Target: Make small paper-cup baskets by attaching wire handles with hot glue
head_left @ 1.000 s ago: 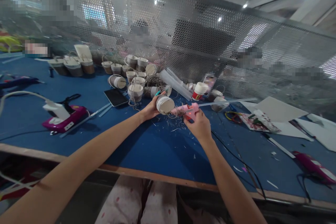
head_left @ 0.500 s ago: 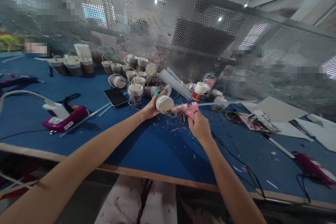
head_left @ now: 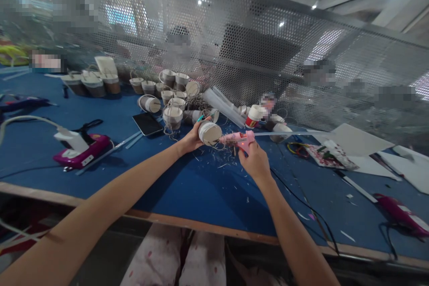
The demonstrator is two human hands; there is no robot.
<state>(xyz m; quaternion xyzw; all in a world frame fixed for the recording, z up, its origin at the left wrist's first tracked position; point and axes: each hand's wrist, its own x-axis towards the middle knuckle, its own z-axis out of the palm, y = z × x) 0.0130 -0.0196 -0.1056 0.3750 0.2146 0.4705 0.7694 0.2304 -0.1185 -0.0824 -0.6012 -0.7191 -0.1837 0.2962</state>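
In the head view my left hand [head_left: 191, 138] is wrapped round a small white bucket [head_left: 210, 133], which lies tilted with its flat round end towards me. My right hand [head_left: 255, 158] grips a pink hot glue gun [head_left: 246, 137], its small light glowing orange. The gun's nozzle points left and meets, or nearly meets, the lower right rim of the bucket. A long clear glue stick [head_left: 288, 133] sticks out of the back of the gun. Just behind the held bucket lie similar small buckets with thin handles, one standing upright [head_left: 173, 117].
A black phone [head_left: 147, 124] and a purple power strip [head_left: 85, 149] with a white plug lie to the left. Clear glue sticks [head_left: 223, 106] lean near the perforated screen [head_left: 258, 53]. White sheets [head_left: 358, 138] and another purple strip [head_left: 400, 214] lie right. Scraps litter the blue table [head_left: 201, 192].
The glue gun has tilted slightly, and its glue stick's far end sits a little lower. My left hand and the bucket have barely moved.
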